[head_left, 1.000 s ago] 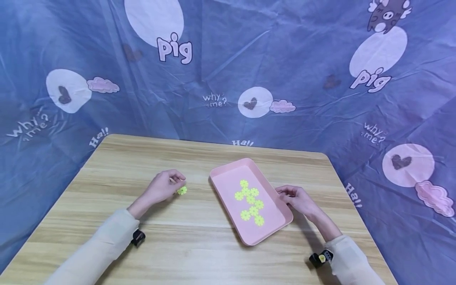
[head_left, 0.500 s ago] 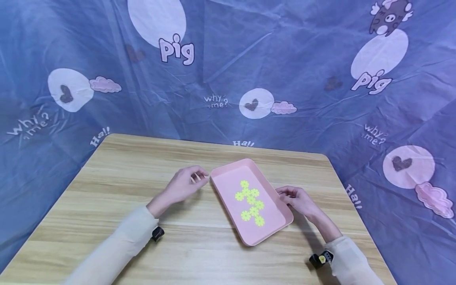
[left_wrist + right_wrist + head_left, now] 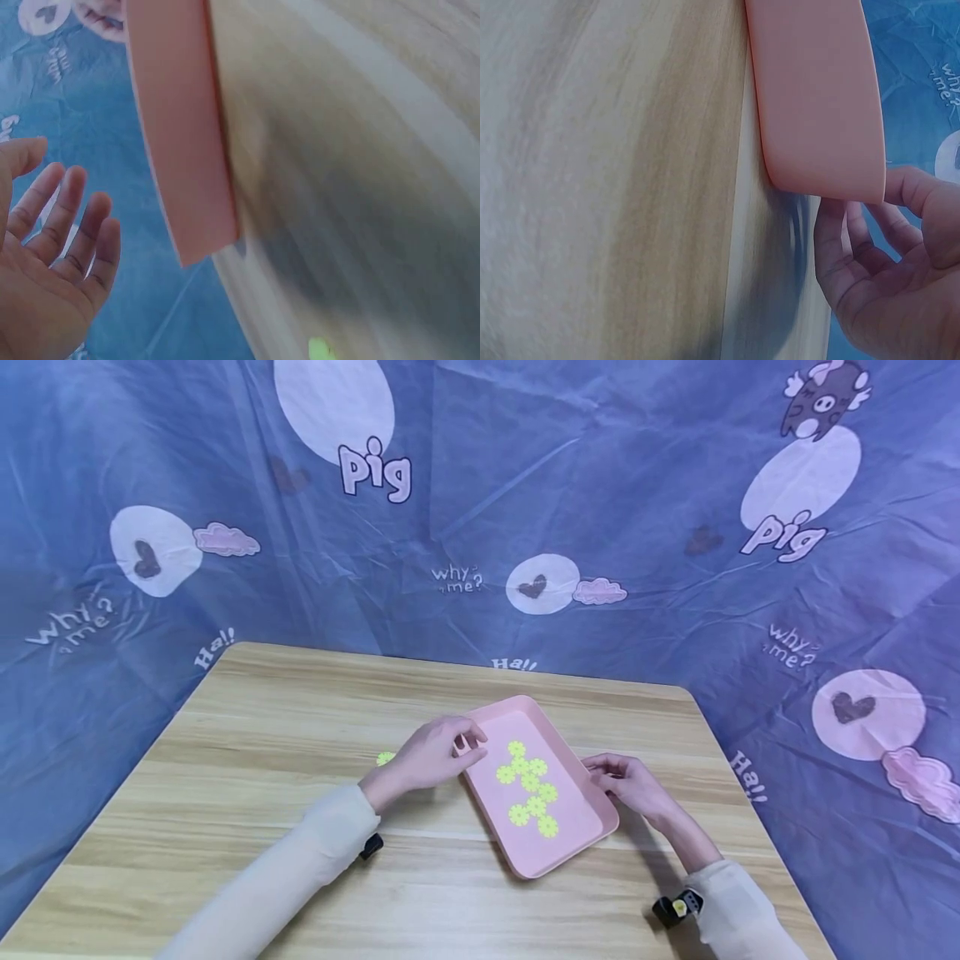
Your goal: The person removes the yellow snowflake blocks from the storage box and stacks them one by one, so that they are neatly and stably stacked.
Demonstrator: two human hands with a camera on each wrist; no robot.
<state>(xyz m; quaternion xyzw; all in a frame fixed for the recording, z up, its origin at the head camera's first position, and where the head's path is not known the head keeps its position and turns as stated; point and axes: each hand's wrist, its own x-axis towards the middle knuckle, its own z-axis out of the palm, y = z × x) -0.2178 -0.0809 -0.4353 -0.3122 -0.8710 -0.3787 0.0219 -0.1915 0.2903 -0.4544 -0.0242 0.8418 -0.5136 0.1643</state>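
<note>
In the head view a pink tray (image 3: 491, 810) lies slantwise on the wooden table, with several yellow-green flower-shaped pieces (image 3: 531, 782) on its floor. Above its left rim hovers my left hand (image 3: 431, 752). The left wrist view shows that hand (image 3: 56, 262) with loosely bent fingers and nothing held, apart from the tray wall (image 3: 180, 135). Another flower piece (image 3: 385, 758) is on the table behind the left wrist, partly covered by it. My right hand (image 3: 633, 785) holds the tray's right side; in the right wrist view its thumb and fingers (image 3: 832, 240) pinch the wall.
The wooden table (image 3: 262, 735) reaches back to a blue printed cloth (image 3: 465, 510) that hangs around its far and side edges. A small black device (image 3: 678, 906) is worn at the right wrist, and a similar device (image 3: 372, 845) shows at the left.
My left hand has moved right, from beside the lone flower piece to above the tray's left rim. That piece stays on the table. The right hand and tray keep their place.
</note>
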